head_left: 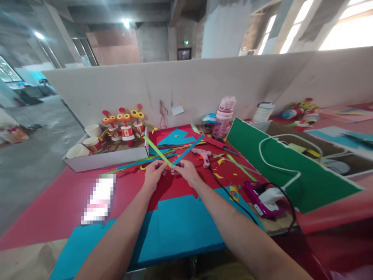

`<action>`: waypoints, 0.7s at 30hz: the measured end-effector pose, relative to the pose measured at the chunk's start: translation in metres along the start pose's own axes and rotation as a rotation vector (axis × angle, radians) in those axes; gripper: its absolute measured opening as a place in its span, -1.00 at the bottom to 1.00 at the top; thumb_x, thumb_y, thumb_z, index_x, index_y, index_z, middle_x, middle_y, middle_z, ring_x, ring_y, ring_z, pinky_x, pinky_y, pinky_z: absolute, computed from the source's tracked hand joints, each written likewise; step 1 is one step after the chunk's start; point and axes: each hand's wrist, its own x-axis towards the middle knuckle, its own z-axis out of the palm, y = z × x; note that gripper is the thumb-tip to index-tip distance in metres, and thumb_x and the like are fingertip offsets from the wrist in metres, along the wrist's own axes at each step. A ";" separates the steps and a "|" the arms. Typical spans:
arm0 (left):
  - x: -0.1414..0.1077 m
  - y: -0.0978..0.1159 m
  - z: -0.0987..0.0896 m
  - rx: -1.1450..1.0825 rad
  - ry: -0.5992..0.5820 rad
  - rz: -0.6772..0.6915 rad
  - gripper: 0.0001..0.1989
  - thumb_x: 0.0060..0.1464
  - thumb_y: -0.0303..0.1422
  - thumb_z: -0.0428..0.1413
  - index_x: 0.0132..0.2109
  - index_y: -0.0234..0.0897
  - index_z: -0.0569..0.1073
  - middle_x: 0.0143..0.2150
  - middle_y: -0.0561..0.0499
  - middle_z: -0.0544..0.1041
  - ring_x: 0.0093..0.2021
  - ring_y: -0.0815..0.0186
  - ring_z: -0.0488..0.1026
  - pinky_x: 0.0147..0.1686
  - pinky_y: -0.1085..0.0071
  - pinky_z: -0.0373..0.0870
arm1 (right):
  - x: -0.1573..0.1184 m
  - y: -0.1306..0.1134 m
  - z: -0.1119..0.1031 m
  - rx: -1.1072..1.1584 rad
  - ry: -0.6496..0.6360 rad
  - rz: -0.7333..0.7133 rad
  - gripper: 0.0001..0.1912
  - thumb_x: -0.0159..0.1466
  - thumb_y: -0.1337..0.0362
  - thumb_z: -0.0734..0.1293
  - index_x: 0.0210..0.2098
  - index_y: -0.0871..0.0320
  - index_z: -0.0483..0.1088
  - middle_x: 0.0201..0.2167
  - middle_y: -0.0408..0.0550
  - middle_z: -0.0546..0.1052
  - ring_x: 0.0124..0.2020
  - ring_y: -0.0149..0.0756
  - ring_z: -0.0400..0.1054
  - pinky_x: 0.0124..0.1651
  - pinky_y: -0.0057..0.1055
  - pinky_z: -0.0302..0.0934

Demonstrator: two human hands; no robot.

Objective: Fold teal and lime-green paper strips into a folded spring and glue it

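Note:
My left hand (155, 174) pinches the near end of a green paper strip (157, 151), which slants away to the upper left. Opposite it, my right hand (186, 172) grips a blue paper strip (189, 150) that points to the upper right. The two strips meet at my fingertips in a V shape; whether they are joined there I cannot tell. Just beyond my right hand lies a pink glue gun (203, 156) with a black cord. Blue sheets (183, 219) cover the table edge beneath my forearms.
A white box (110, 161) at left holds paper cups and several cup figures. A pink bottle (225, 116) stands by the partition. At right are a green board (279, 171) and a purple power strip (262, 200). Paper scraps (218, 176) litter the red table.

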 end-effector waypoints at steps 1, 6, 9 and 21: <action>0.000 0.000 0.000 -0.020 -0.002 0.004 -0.75 -0.09 -0.20 0.20 -0.42 -0.31 0.43 -0.59 0.09 0.41 -0.60 0.45 0.29 -0.55 0.51 0.21 | 0.001 0.001 0.000 0.005 0.019 0.002 -0.67 -0.05 0.10 0.46 -0.48 0.24 0.38 -0.59 -0.08 0.52 -0.56 -0.36 0.44 -0.47 -0.46 0.34; -0.002 0.001 0.002 -0.043 -0.087 -0.018 -0.75 -0.06 -0.20 0.18 -0.37 -0.32 0.44 -0.60 0.09 0.38 -0.59 0.45 0.29 -0.53 0.51 0.23 | 0.001 0.001 0.001 0.047 0.080 -0.018 -0.67 -0.08 0.11 0.47 -0.49 0.24 0.39 -0.58 -0.07 0.53 -0.55 -0.34 0.45 -0.41 -0.41 0.38; -0.002 0.000 0.003 -0.044 -0.111 -0.031 -0.74 -0.09 -0.20 0.21 -0.38 -0.32 0.43 -0.59 0.09 0.39 -0.58 0.44 0.30 -0.53 0.50 0.24 | -0.002 -0.001 0.005 0.061 0.048 -0.014 -0.66 -0.11 0.11 0.48 -0.51 0.25 0.41 -0.58 -0.08 0.53 -0.55 -0.36 0.44 -0.39 -0.41 0.38; -0.002 0.002 0.003 -0.057 -0.130 -0.026 -0.74 -0.04 -0.19 0.17 -0.37 -0.33 0.42 -0.58 0.07 0.40 -0.57 0.44 0.30 -0.51 0.50 0.23 | -0.006 -0.009 0.005 -0.022 0.107 0.010 -0.71 -0.07 0.13 0.46 -0.54 0.26 0.47 -0.60 -0.04 0.53 -0.57 -0.34 0.43 -0.52 -0.49 0.28</action>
